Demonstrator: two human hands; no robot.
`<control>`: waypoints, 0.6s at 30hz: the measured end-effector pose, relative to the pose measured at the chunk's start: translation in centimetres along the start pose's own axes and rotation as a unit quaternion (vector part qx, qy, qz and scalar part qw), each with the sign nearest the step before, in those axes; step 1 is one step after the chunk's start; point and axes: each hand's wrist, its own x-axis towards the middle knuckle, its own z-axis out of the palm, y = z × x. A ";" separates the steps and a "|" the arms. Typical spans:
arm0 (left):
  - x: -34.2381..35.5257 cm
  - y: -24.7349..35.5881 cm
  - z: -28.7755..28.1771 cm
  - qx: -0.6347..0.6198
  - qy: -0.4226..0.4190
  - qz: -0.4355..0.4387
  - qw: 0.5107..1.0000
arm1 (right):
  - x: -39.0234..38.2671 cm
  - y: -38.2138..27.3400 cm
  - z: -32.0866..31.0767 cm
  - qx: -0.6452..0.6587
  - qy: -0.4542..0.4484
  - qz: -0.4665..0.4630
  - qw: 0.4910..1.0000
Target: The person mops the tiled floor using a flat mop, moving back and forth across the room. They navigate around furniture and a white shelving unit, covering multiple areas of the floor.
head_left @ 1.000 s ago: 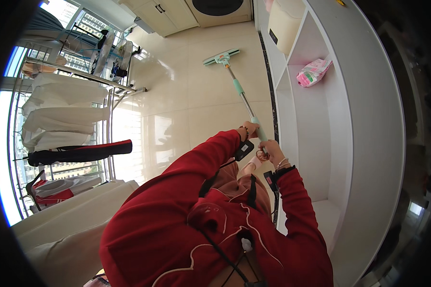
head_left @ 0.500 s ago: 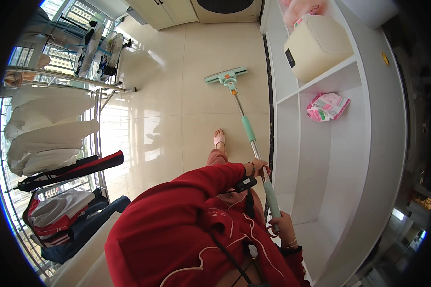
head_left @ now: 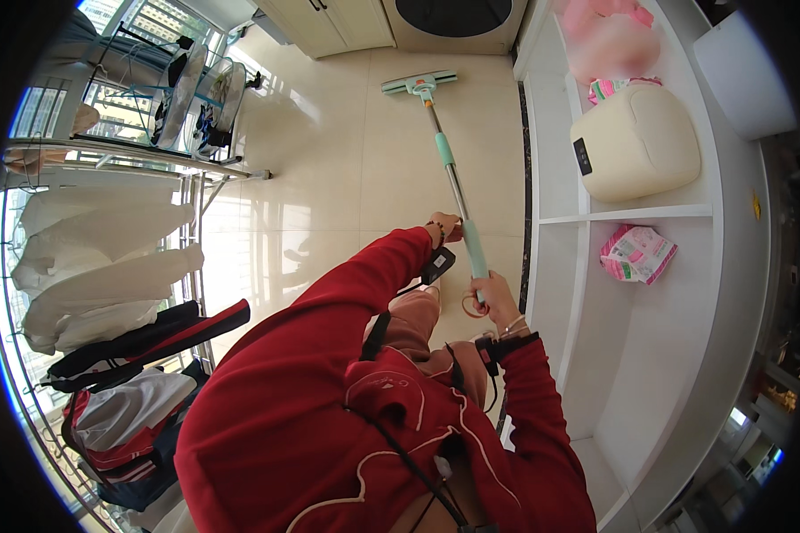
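Note:
A sponge mop with a mint-green head, orange fittings and a steel pole reaches away from me over the floor. Its wide head rests flat on the beige tiles, not far from the washing machine. My left hand is closed around the pole at the upper edge of the long green grip. Nearer to me, my right hand grips the lower end of that handle, where an orange-brown loop hangs. Both my arms are stretched forward in red sleeves.
White shelving runs along the right, holding a cream box-shaped appliance and a pink-white packet. A metal drying rack with hanging clothes lines the left. Ahead stand a cabinet and a washing machine.
The mop head has slid forward, closer to the washing machine. Both my hands have pushed out with the handle, and the right arm is now extended. My view has shifted too.

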 end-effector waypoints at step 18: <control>7.6 -12.1 9.2 0.139 -0.265 -0.053 0.953 | -21.3 -2.8 -7.0 -0.181 0.162 0.198 0.950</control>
